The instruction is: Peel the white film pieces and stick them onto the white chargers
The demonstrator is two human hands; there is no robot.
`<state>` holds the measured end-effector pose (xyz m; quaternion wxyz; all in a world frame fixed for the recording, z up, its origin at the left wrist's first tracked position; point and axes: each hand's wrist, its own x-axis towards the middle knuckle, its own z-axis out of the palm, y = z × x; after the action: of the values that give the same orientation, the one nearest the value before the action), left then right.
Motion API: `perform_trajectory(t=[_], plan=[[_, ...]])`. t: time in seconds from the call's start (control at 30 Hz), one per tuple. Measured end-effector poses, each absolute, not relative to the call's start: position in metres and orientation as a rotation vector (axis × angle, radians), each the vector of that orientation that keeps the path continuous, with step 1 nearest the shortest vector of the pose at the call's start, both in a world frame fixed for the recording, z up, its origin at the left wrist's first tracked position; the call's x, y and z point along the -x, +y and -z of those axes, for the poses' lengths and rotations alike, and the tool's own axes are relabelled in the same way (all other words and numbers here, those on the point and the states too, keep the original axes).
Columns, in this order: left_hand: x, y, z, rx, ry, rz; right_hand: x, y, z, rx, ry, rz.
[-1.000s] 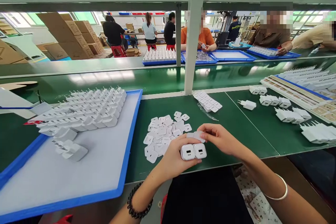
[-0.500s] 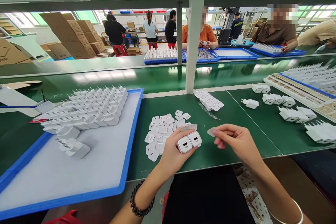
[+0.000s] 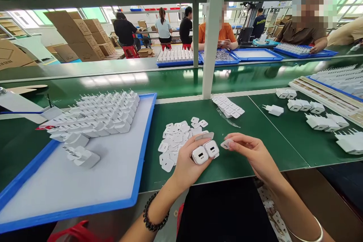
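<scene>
My left hand [image 3: 185, 164] is wrapped round two white USB chargers [image 3: 200, 155], held side by side with their port faces turned up toward me. A thin pale rounded piece [image 3: 204, 136] stands at the far side of that grip. Close to the right of them, my right hand [image 3: 253, 151] pinches a small white rounded-square piece [image 3: 226, 143] with dark marks on it, between thumb and finger. It is apart from the chargers. Beside my left hand lies a loose pile of white rounded-square pieces with slots [image 3: 177, 136], partly covered by that hand.
A blue-rimmed tray [image 3: 147, 132] at left carries rows of white chargers [image 3: 107, 113]. Bundled white pieces [image 3: 228, 106] lie by the upright post [image 3: 211, 45]. More chargers [image 3: 302, 105] stand at right. Across the bench, co-workers sit beside blue trays [image 3: 258, 55].
My right hand has turned the small piece so its marked face shows, and moved it slightly left. My left hand keeps its hold on the chargers. The view has shifted slightly.
</scene>
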<state>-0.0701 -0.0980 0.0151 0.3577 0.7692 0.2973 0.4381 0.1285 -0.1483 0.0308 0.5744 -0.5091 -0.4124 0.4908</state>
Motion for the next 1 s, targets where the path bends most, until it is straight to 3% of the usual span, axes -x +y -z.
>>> perform_trajectory(t=[0.1,0.27,0.63,1.0], plan=[[0.070,-0.098,-0.016,-1.992,0.767,-1.162,-0.124,-0.151,-0.033,1.249,-0.950,-0.990],[0.071,-0.098,-0.012,-2.077,0.746,-1.225,-0.109,-0.161,-0.035,1.139,-0.865,-1.243],[0.072,-0.098,-0.013,-2.104,0.748,-1.327,-0.087,-0.165,-0.027,0.971,-0.607,-1.461],[0.071,-0.100,-0.008,-2.148,0.702,-1.313,-0.074,-0.165,-0.021,0.915,-0.570,-1.400]])
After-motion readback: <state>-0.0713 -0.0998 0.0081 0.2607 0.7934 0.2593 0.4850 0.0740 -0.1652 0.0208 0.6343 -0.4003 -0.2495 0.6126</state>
